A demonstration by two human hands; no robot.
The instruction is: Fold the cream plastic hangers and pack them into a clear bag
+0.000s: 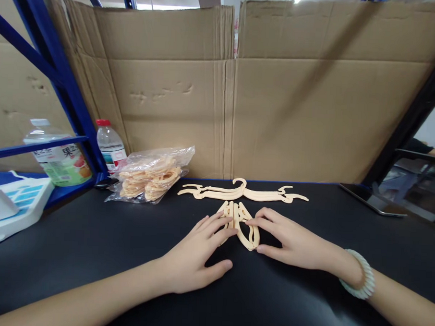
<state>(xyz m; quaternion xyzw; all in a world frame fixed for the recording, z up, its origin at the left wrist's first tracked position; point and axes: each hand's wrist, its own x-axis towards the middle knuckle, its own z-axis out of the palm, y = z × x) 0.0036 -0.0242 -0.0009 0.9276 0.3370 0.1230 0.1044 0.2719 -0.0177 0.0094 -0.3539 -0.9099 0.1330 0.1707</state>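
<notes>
A folded cream plastic hanger piece lies flat on the black table, between my two hands. My left hand rests flat with its fingertips on the piece's left side. My right hand, with a pale green bracelet on its wrist, touches the piece's right side with finger and thumb. Just behind lies an unfolded cream hanger, spread out wide with its hook up.
A clear bag of cream hanger parts sits at the back left. Two bottles stand by a blue rack. Cardboard sheets wall off the back. A dark tablet lies at the right, a white device at the left.
</notes>
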